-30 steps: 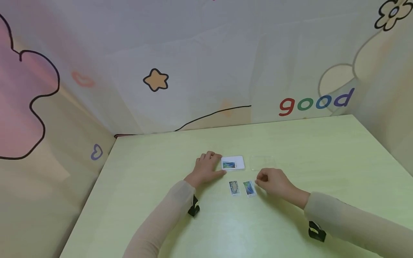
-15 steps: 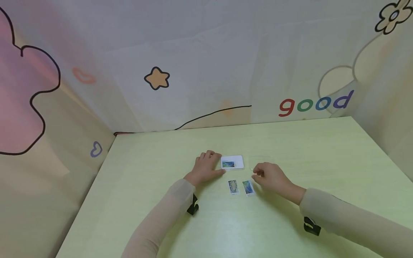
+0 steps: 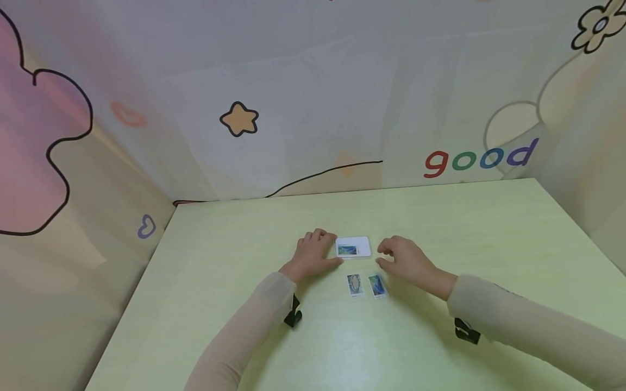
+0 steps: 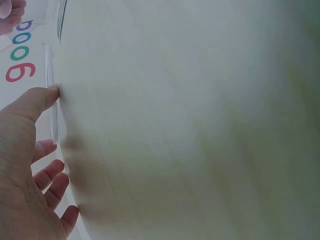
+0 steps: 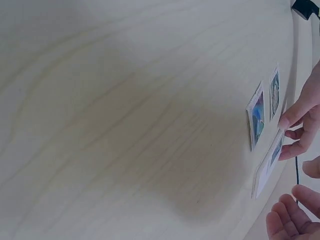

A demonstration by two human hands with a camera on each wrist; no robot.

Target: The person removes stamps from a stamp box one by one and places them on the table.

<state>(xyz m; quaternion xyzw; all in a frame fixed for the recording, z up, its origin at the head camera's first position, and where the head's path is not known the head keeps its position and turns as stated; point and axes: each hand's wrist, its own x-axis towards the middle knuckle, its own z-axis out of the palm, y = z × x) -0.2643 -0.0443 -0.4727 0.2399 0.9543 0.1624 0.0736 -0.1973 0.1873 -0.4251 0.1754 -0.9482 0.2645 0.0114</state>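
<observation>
A white rounded card [image 3: 363,246] lies flat with a blue-green stamp [image 3: 348,250] on its face. My left hand [image 3: 313,253] holds the card at its left end, thumb at the near corner and index finger at the far one. Two more stamps lie in front: a grey oval design [image 3: 354,285] and a blue one [image 3: 377,285] with perforated edges. My right hand [image 3: 409,262] is just right of the card, fingers curled and thumb below them. Beside it, the left wrist view shows a faint see-through sheet [image 4: 11,41], apparently in its fingers.
The pale wood-grain table [image 3: 235,315] meets a printed cloth wall [image 3: 303,108] behind and at the sides. Black straps [image 3: 293,313] hang under both sleeves [image 3: 528,326].
My right hand has moved left and farther back, from beside the blue stamp to the card's right side. The clear sheet no longer shows on the table. My left hand stays put.
</observation>
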